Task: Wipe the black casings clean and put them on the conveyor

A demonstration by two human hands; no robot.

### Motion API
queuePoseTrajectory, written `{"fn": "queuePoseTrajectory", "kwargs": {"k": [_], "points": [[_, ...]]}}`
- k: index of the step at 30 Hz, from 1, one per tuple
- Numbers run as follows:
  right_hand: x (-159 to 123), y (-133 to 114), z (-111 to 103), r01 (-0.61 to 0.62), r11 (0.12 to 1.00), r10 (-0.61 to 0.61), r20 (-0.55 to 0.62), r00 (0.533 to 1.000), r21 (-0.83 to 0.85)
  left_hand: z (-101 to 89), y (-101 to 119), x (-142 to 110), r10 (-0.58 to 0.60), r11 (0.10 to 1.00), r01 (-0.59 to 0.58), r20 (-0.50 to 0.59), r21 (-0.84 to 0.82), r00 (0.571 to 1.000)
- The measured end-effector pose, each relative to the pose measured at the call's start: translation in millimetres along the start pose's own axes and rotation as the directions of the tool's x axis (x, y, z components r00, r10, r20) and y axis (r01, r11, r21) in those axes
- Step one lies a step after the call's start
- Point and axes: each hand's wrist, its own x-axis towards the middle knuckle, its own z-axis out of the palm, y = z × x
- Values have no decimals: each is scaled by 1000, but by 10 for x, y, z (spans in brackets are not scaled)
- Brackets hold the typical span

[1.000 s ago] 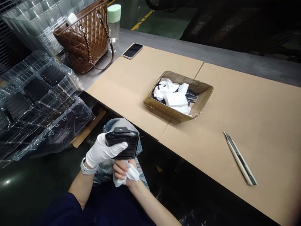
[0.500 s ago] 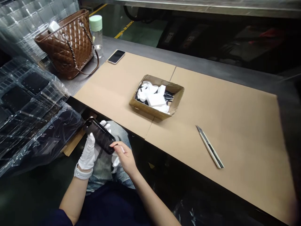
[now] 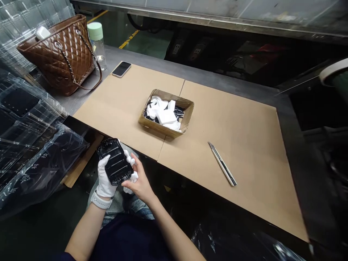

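My left hand [image 3: 106, 179], in a white glove with a pale wrist strap, grips a black plastic casing [image 3: 115, 163] over my lap. Its thumb lies on the near left edge, and gloved fingertips curl round the right side. The casing's ribbed inner face is turned up. At its lower right corner is my bare right hand [image 3: 141, 183], thumb by the edge and fingers bent. Crumpled white cloth-like material [image 3: 134, 177] shows inside that hand and hangs below it. The casing partly hides how the right fingers meet it.
On the cardboard-covered table [image 3: 239, 145] stand an open box [image 3: 187, 117] of white and black pieces, a cutter knife [image 3: 223, 165] and a phone [image 3: 121, 69]. A brown quilted bag [image 3: 59, 54] and a bottle [image 3: 98, 45] stand behind. Clear plastic trays [image 3: 29, 105] crowd the left.
The casing has turned from a steep tilt to show its ribbed inner face. My right hand has shifted at its lower corner. The camera view has swung right.
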Motion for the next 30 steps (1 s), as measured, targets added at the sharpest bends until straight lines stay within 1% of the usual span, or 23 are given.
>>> {"fn": "queuePoseTrajectory", "kwargs": {"k": [3,9,13,15,17,18,19,21,24,27,30], "points": [[62,23,17,38,998,-40,-38,998,-51,-6,-6,38,59,998,-59,-57,11,997],[76,22,87,61,995,-69,-86,994,-85,-24,-23,96,146,986,-139,-80,89,986],[53,11,121,63,987,-84,-134,987,-151,-111,-63,110,229,966,-218,-69,136,971],[49,19,140,47,983,-78,-167,983,-179,-194,-98,109,310,929,-285,-77,234,948],[53,34,157,27,978,-72,-210,975,-207,-278,-134,104,412,869,-367,-74,333,908],[57,41,163,21,975,-73,-228,971,-220,-305,-147,101,448,842,-396,-69,366,891],[61,47,165,19,972,-76,-240,968,-235,-316,-154,98,463,831,-405,-70,381,884],[68,45,157,20,960,-89,-236,968,-281,-284,-152,88,426,857,-364,-104,365,899],[73,4,117,21,921,-98,-177,979,-390,-159,-122,63,332,920,-282,-154,273,931],[72,-59,74,-5,856,-66,-118,991,-517,-80,-111,43,289,939,-252,-138,233,947],[69,-93,59,-32,793,-41,-106,993,-609,-105,-138,57,276,939,-242,-117,243,954]]}}
